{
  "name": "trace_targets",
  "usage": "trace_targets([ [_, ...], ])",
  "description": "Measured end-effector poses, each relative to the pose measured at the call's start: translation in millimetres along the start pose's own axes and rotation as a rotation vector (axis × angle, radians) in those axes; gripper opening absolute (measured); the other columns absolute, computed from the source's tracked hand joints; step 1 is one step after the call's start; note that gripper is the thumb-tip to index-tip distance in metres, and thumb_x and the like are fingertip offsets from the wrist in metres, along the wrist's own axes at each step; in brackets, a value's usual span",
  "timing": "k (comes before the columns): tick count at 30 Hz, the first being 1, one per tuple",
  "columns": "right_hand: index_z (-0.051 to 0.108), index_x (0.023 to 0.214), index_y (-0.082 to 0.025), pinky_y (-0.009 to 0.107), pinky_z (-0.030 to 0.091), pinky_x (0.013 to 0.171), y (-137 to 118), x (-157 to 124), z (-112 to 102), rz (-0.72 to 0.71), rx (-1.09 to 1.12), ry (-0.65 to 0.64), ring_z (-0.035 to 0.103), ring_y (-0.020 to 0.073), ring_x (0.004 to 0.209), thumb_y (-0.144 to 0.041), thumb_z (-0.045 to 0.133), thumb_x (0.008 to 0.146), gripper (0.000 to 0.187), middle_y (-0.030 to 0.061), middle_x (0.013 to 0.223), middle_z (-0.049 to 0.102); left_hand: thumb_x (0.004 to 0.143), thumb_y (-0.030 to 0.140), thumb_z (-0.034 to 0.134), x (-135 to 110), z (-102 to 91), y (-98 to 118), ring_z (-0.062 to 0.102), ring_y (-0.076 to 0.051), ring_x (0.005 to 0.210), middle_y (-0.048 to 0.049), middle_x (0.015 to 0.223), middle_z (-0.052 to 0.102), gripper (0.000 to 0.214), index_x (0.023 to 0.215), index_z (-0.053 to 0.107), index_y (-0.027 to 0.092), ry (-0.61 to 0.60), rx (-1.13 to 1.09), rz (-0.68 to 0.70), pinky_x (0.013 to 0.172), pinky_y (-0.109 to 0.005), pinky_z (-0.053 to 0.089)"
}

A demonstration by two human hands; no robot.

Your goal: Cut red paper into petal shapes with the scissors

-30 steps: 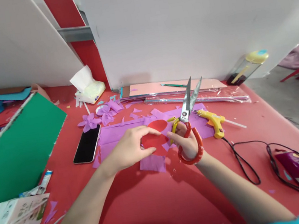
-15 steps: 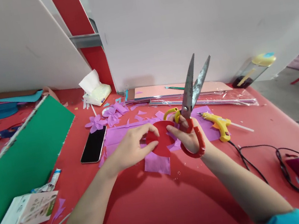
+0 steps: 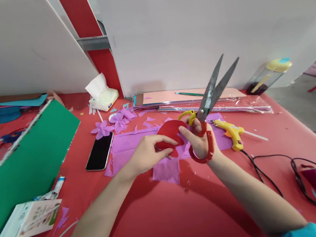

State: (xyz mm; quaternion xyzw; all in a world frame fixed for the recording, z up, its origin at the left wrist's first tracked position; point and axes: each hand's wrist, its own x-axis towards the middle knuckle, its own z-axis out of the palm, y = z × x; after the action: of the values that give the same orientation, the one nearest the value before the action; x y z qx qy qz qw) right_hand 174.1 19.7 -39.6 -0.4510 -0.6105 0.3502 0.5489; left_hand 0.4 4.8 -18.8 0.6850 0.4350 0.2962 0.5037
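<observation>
My left hand (image 3: 146, 155) pinches a round red paper piece (image 3: 170, 132) above the red table (image 3: 168, 214). The fingers of my right hand (image 3: 198, 138) also touch that red piece while the hand holds large scissors (image 3: 208, 102) by their red and yellow handles. The blades are parted and point up and to the right. Purple paper sheets (image 3: 133, 143) lie on the table under both hands.
A black phone (image 3: 99, 151) lies left of the hands, with purple paper flowers (image 3: 112, 123) and a tissue pack (image 3: 102, 95) behind it. A yellow glue gun (image 3: 231, 132) and black cables (image 3: 277, 179) sit at the right. A green board (image 3: 24, 169) leans at the left.
The scissors have swung from nearly upright to tilted right. The red paper has been lifted slightly, and both hands have drawn closer together on it.
</observation>
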Motion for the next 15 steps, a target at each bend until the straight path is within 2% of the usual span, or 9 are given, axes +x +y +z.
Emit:
trace_targets([
  [4,0.052,0.083,-0.019,0.026,0.038,0.048,6,-6,-2,0.193,0.127,-0.017,0.044,0.0107,0.050,-0.039,0.056,0.078,0.021,-0.0023,0.069,0.047,0.074,0.014,0.063,2,-6.3,-1,0.069,-0.015,0.074,-0.0056,0.094,0.072,0.017,0.090,0.069,0.017,0.102,0.063,0.017,0.063,-0.023,0.055],
  [7,0.052,0.079,-0.018,0.024,0.034,0.045,17,-19,-8,0.277,0.149,-0.084,0.042,0.0103,0.052,-0.046,0.055,0.078,0.028,-0.0016,0.069,0.048,0.074,0.014,0.062,2,-14.1,0,0.066,-0.012,0.060,-0.0048,0.092,0.073,0.018,0.091,0.068,0.018,0.201,0.101,0.019,0.055,-0.023,0.053],
  [10,0.053,0.078,-0.017,0.025,0.034,0.048,30,-38,-14,0.318,0.056,-0.212,0.038,0.0098,0.051,-0.048,0.052,0.081,0.031,-0.0030,0.065,0.044,0.073,0.016,0.062,1,-19.5,3,0.056,-0.009,0.042,-0.0020,0.078,0.073,0.018,0.089,0.070,0.019,0.271,0.176,0.002,0.041,-0.021,0.044],
  [12,0.053,0.081,-0.018,0.025,0.034,0.048,39,-52,-18,0.326,0.053,-0.281,0.038,0.0104,0.051,-0.050,0.050,0.083,0.032,-0.0032,0.063,0.043,0.073,0.017,0.061,0,-21.0,4,0.052,-0.008,0.038,-0.0011,0.073,0.072,0.019,0.089,0.070,0.019,0.295,0.173,-0.004,0.036,-0.021,0.038],
  [15,0.055,0.091,-0.020,0.029,0.041,0.057,48,-71,-18,0.289,0.095,-0.328,0.045,0.0141,0.059,-0.049,0.054,0.082,0.031,-0.0007,0.070,0.048,0.072,0.017,0.062,-1,-20.7,5,0.050,-0.007,0.037,-0.0021,0.080,0.073,0.021,0.090,0.070,0.020,0.335,0.116,0.004,0.034,-0.020,0.035],
])
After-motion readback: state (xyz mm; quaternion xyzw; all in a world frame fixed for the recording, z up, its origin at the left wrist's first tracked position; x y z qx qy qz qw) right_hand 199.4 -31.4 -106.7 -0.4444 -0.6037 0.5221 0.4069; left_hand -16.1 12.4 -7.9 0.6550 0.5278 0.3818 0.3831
